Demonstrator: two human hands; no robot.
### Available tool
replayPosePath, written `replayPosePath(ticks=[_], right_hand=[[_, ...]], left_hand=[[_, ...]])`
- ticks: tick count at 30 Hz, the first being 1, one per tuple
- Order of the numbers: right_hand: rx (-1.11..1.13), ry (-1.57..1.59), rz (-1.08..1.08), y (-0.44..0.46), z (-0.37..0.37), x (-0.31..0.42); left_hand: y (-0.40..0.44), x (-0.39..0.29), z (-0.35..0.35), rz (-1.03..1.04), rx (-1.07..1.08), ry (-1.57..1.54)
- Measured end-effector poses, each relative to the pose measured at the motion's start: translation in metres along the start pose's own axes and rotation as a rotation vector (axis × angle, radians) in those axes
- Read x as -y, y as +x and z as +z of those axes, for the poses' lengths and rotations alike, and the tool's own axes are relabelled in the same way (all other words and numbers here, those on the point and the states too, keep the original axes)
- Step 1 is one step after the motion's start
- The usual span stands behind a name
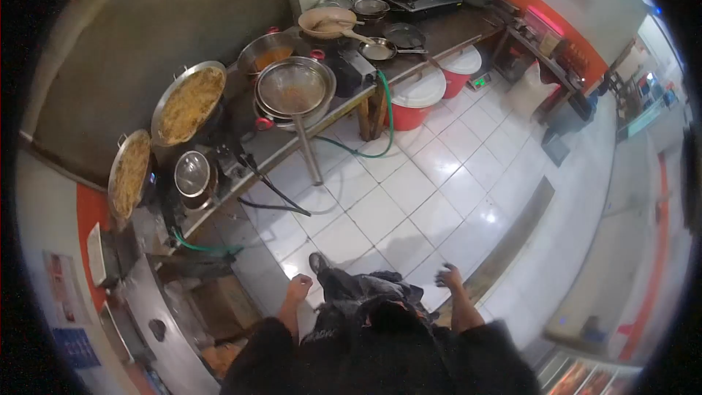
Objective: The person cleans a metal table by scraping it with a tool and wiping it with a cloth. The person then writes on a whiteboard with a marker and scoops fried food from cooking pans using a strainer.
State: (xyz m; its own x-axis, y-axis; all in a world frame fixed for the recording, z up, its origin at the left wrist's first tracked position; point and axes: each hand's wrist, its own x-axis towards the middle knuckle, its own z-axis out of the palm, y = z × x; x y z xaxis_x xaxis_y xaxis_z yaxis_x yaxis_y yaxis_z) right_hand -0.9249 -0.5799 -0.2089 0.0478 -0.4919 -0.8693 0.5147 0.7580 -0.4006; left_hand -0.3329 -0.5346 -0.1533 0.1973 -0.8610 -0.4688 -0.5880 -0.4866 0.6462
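My left hand (299, 286) hangs over the tiled floor with its fingers curled in, and nothing shows in it. Fingers slightly apart, my right hand (449, 276) is also over the floor and holds nothing I can see. Neither touches anything. Ahead is a long counter carrying two wide pans of yellow fried food, the larger pan (191, 104) and the nearer pan (130, 175). A long-handled strainer (292, 89) lies across a pot, its handle sticking out past the counter edge. A smaller strainer (193, 173) rests on a pot at the near end.
A pot of orange liquid (273, 57) and a large pale bowl (327, 20) stand farther along the counter. A green hose (390, 113) loops onto the floor. Lidded red buckets (417, 95) stand beneath. A metal table (164, 314) is at my left, with a cardboard box (225, 303) beside it.
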Motion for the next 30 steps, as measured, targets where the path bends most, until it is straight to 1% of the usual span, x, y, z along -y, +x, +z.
replayPosePath(ticks=[1,2,3,4,5,6,7,8,10,11,12,13,14,15,16,18,20,22,23,24,25,26,27,28,29,30], right_hand=[[-0.132,0.167,-0.057,-0.027,-0.049,0.011],[-0.039,0.168,-0.271,0.017,-0.166,-0.016],[-0.281,-0.343,-0.381,-0.069,-0.145,0.016],[-0.315,-0.213,-0.399,-0.081,-0.187,0.019],[-0.567,-0.518,-0.424,-0.107,-0.212,0.026],[-0.713,-0.286,-0.364,-0.117,-0.241,0.029],[-0.732,-0.291,-0.399,-0.139,-0.255,0.037],[-0.75,-0.288,-0.432,-0.159,-0.269,0.043],[-0.607,-0.13,-0.279,-0.161,-0.339,0.03],[-0.602,-0.137,-0.233,-0.173,-0.349,0.027],[-0.611,-0.168,-0.178,-0.178,-0.343,0.031],[-0.615,-0.187,-0.131,-0.182,-0.336,0.028],[-0.621,-0.189,-0.101,-0.187,-0.329,0.027],[-0.626,-0.191,-0.078,-0.192,-0.316,0.029],[-0.632,-0.179,-0.061,-0.197,-0.3,0.033],[-0.657,-0.132,-0.038,-0.206,-0.266,0.048],[-0.703,-0.058,0.013,-0.222,-0.234,0.074],[-0.714,0.01,0.097,-0.235,-0.212,0.105],[-0.71,0.071,0.118,-0.236,-0.201,0.121],[-0.706,0.195,0.074,-0.191,-0.205,0.083],[-0.7,0.322,0.03,-0.145,-0.215,0.036],[-0.693,0.447,-0.011,-0.104,-0.227,-0.009],[-0.843,0.728,-0.023,-0.038,-0.218,-0.038],[-0.998,0.79,0.048,-0.088,-0.181,0.041],[-1.048,0.941,0.062,-0.087,-0.159,0.067],[-1.119,0.851,0.011,-0.064,-0.154,0.075]], left_hand=[[-0.007,-0.025,0.018,0.016,0.087,0.071],[-0.013,-0.047,0.037,0.032,0.171,0.14],[-0.008,-0.045,0.061,-0.035,0.271,0.144],[0.008,-0.018,0.095,0.386,0.308,0.543],[0.024,-0.007,0.12,0.451,0.374,0.531],[0.023,-0.009,0.145,0.512,0.44,0.518],[0.02,-0.033,0.159,0.327,0.456,0.639],[0.026,-0.068,0.157,0.141,0.479,0.763],[0.042,-0.138,0.165,-0.136,0.46,0.612],[0.053,-0.178,0.17,-0.157,0.428,0.609],[0.064,-0.222,0.175,-0.161,0.4,0.612],[0.077,-0.261,0.184,-0.17,0.341,0.55],[0.108,-0.273,0.21,-0.057,0.393,0.675],[0.152,-0.263,0.245,0.076,0.445,0.81],[0.186,-0.279,0.278,0.232,0.499,0.952],[0.182,-0.381,0.311,0.194,0.284,0.744],[0.231,-0.473,0.362,0.268,0.497,0.723],[0.281,-0.563,0.435,0.474,0.619,0.707],[0.305,-0.606,0.47,0.666,0.659,0.651],[0.328,-0.644,0.515,0.694,0.714,0.325],[0.317,-0.704,0.542,0.809,0.728,0.422],[0.328,-0.748,0.58,0.97,0.868,0.321],[0.336,-0.807,0.63,0.863,1.074,0.318],[0.312,-0.848,0.686,0.878,1.222,0.404],[0.27,-0.873,0.742,0.936,1.359,0.498],[0.224,-0.893,0.792,0.981,1.482,0.596]])
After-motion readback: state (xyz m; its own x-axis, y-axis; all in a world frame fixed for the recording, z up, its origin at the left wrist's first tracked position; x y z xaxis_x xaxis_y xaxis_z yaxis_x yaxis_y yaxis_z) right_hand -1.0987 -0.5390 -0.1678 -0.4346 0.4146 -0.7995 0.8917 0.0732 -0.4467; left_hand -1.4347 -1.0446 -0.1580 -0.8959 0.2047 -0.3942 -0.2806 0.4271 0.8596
